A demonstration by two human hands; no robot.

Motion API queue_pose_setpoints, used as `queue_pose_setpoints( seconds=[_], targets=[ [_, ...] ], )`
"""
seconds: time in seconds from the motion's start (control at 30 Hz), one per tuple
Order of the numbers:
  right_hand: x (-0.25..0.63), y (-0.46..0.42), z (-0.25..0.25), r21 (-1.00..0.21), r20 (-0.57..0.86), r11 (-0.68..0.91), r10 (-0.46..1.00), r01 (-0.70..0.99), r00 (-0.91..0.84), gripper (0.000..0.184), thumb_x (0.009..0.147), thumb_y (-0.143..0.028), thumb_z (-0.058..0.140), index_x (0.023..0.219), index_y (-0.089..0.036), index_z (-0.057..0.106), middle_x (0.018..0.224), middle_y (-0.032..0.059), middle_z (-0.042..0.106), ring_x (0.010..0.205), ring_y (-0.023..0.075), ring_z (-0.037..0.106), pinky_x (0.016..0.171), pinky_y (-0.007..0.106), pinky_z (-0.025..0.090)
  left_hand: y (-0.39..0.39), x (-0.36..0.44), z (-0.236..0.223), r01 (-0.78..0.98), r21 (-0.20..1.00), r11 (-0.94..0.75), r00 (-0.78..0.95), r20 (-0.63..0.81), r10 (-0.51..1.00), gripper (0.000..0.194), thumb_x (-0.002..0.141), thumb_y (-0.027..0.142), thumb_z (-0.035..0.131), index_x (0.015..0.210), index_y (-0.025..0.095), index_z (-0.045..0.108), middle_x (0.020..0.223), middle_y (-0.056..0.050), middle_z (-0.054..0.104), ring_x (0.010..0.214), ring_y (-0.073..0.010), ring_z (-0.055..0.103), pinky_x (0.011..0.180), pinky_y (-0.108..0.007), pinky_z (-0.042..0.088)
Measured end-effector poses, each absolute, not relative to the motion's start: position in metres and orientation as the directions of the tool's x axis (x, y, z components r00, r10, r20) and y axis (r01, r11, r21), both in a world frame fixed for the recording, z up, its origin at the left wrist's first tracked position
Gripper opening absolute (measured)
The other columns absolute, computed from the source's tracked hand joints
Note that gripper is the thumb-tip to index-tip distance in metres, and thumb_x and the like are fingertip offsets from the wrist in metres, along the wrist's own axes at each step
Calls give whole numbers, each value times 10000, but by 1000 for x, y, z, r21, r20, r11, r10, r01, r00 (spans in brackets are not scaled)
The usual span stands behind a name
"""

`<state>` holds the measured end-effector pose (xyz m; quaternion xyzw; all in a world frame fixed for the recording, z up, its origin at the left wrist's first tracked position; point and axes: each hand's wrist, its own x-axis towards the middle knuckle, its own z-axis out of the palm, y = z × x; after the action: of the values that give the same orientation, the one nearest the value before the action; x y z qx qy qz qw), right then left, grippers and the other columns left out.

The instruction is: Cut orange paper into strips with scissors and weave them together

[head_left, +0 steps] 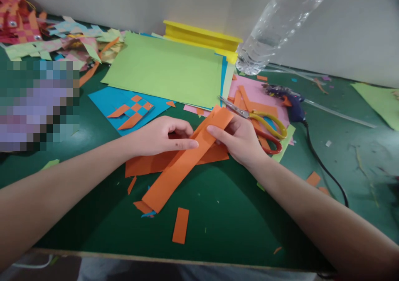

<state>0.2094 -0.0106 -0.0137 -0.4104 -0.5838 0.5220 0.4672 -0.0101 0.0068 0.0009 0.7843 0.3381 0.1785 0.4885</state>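
Observation:
An orange paper strip (pixel 177 177) slants across the middle, folded over at its upper end. My right hand (pixel 241 137) pinches that upper end, thumb on top. My left hand (pixel 165 135) has its thumb on the strip's left edge, with the other fingers curled behind it. Beneath the strip lies a flat piece of orange paper (pixel 140 166). Scissors (pixel 269 125) with one yellow and one red handle rest just beyond my right hand. A woven orange-and-blue paper fish (pixel 135 108) lies on blue paper (pixel 107 100) past my left hand.
Green sheets (pixel 171 69) lie at the back beside a yellow bar (pixel 202 35) and a clear plastic bottle (pixel 271 27). A glue gun (pixel 291 102) with a black cord sits right. Paper scraps (pixel 71 44) pile up at the back left. One small orange rectangle (pixel 181 225) is near the front edge.

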Motion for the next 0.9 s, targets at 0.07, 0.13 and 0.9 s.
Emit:
queue_pose_setpoints(
  seconds=[0.07,0.13,0.9],
  targets=[
    [208,-12,-11,-995,96,102,962,9,-255,226,724,-359,798,836,-202,679,796,-1,710,664,122,654,595,254,557,6,-8,1,361,879,-312,713,-44,700,327,868,467,622,737,170,584,669,32,544,608,-90,476,559,-206,375],
    [208,-13,-9,-996,83,89,959,13,-272,227,726,-373,796,851,-210,700,818,7,731,708,142,681,606,259,569,5,-8,1,367,865,-342,716,-28,698,335,876,451,616,701,170,564,636,38,513,583,-85,451,540,-205,353],
    [212,-12,-13,-996,86,91,964,9,-253,158,752,-392,781,778,-236,775,855,19,775,723,151,708,659,276,594,6,-10,-1,401,769,-498,752,34,658,349,897,417,555,651,179,488,645,16,496,618,-113,470,549,-229,334]
  ],
)
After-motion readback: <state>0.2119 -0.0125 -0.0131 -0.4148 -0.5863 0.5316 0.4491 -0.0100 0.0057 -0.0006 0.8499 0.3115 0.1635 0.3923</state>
